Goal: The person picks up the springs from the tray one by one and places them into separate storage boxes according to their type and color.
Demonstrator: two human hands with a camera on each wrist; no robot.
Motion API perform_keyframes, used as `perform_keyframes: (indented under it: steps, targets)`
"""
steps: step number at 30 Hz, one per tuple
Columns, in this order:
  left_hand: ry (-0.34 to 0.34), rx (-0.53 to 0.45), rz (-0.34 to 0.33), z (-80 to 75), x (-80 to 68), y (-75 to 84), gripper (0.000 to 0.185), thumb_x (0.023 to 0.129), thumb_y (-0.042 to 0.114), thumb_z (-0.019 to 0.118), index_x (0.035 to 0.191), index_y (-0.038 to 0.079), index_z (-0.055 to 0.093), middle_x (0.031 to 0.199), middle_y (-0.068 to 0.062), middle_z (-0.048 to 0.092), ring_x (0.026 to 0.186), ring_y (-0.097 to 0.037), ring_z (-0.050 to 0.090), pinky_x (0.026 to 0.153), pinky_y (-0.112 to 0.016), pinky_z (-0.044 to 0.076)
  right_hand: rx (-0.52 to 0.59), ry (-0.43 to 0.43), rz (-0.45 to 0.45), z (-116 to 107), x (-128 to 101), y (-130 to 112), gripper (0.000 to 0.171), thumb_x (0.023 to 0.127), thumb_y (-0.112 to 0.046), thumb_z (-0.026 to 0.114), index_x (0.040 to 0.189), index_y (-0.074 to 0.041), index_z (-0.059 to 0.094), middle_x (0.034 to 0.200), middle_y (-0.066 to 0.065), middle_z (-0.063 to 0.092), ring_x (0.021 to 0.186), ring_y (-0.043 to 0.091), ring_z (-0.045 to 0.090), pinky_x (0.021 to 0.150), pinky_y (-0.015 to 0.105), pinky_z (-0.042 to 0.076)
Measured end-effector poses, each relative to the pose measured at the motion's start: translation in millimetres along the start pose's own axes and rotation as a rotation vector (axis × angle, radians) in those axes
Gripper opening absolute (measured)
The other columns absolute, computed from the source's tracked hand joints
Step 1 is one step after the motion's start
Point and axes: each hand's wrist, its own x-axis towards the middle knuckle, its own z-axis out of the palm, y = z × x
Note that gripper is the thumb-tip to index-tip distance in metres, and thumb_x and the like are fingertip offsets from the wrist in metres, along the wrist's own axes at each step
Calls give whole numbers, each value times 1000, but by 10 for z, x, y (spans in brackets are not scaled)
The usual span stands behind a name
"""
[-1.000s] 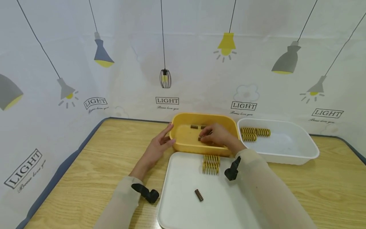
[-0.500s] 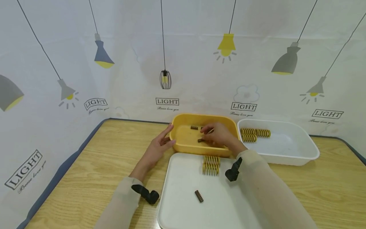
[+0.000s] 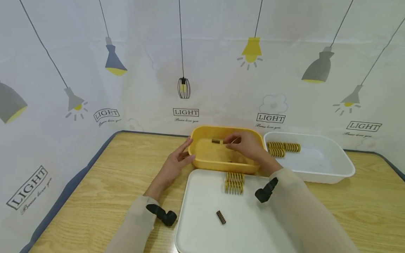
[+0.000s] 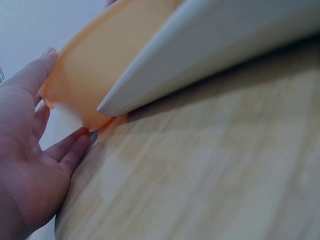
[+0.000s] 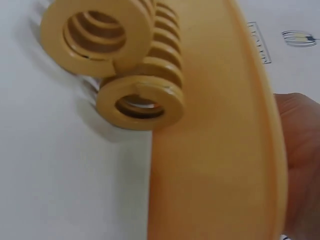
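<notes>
A yellow bin (image 3: 205, 162) stands at the back middle of the wooden table. My left hand (image 3: 175, 160) rests flat against its left wall with straight fingers, thumb at the rim; the left wrist view shows the left hand (image 4: 30, 165) touching the yellow bin (image 4: 100, 65). My right hand (image 3: 245, 146) reaches into the bin with curled fingers, pinching a small brown spring (image 3: 225, 142) at its tips. Another brown spring (image 3: 216, 141) lies just left of it on the bin floor. The right wrist view shows only the bin wall (image 5: 220, 150).
A white tray (image 3: 202, 196) sits in front of the bin with two yellow springs (image 3: 234, 182) at its far edge and one brown spring (image 3: 220, 217) near its middle. A white bin (image 3: 319, 168) at the right holds several yellow springs (image 3: 281, 147). A printed backdrop rises behind.
My right hand lifted a brown spring from the bin's near floor and moved it back toward the other springs. The left hand stayed on the bin.
</notes>
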Motion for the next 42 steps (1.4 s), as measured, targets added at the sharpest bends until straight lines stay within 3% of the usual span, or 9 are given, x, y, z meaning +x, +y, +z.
perform_keyframes:
  steps: [8, 14, 22, 30, 42]
  targets:
    - [2, -1, 1, 20, 18, 24, 62, 96, 15, 59, 151, 14, 30, 158, 7, 15, 133, -33, 38, 107, -41, 34, -14, 35, -90, -132, -247, -101, 14, 89, -21, 70, 102, -15, 71, 101, 2, 68, 84, 18, 62, 73, 32, 54]
    - [1, -4, 5, 23, 19, 15, 63, 96, 15, 60, 151, 13, 30, 158, 7, 16, 132, -32, 38, 106, -40, 35, 12, 35, -80, -136, -526, -189, 17, 89, -22, 71, 103, -13, 71, 98, 0, 66, 81, 17, 63, 69, 33, 54]
    - [5, -9, 9, 17, 12, 5, 62, 96, 14, 59, 151, 13, 31, 158, 7, 16, 132, -34, 37, 106, -41, 35, 87, 18, -120, -8, -875, -251, 18, 87, -23, 73, 103, -14, 70, 96, -1, 65, 84, 17, 60, 76, 28, 54]
    - [6, 6, 9, 30, 16, 14, 62, 96, 14, 59, 151, 13, 30, 158, 7, 16, 132, -33, 38, 106, -40, 35, 126, 3, -120, 101, -1134, -342, 17, 84, -17, 75, 99, -14, 71, 91, -4, 66, 80, 16, 61, 71, 27, 54]
    - [4, -2, 9, 12, 4, -11, 62, 96, 13, 58, 151, 13, 29, 158, 7, 15, 132, -34, 38, 106, -41, 35, 195, -127, -184, 337, -1406, -351, 18, 84, -23, 76, 98, -12, 71, 86, -5, 65, 77, 14, 59, 66, 26, 53]
